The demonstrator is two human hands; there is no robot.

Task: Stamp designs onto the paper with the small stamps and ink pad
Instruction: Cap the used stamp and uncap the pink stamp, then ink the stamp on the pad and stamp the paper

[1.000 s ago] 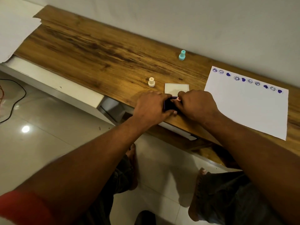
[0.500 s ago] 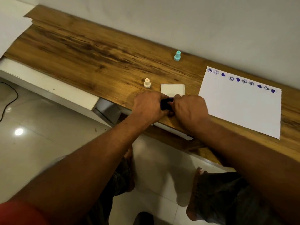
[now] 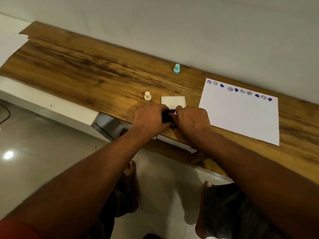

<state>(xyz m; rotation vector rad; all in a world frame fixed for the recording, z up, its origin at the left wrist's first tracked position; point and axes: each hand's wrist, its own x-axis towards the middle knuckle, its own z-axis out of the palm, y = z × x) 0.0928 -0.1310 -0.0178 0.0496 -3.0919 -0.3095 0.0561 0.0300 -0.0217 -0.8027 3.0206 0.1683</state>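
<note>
Left hand (image 3: 149,120) fingers curled round dark ink pad (image 3: 166,116) at surface's front edge. Right hand (image 3: 192,120) fingers curled against it; grip unclear. White square lid (image 3: 173,101) just behind. Cream stamp (image 3: 147,96), teal stamp (image 3: 176,68) farther back. Paper (image 3: 241,116) right, stamped along far edge.

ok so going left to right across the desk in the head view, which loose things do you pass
cream stamp → teal stamp → sheet of paper with a stamped row along its far edge

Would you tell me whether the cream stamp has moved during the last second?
No. The cream stamp stands just left of the white square, as before; only the camera shifted.
</note>
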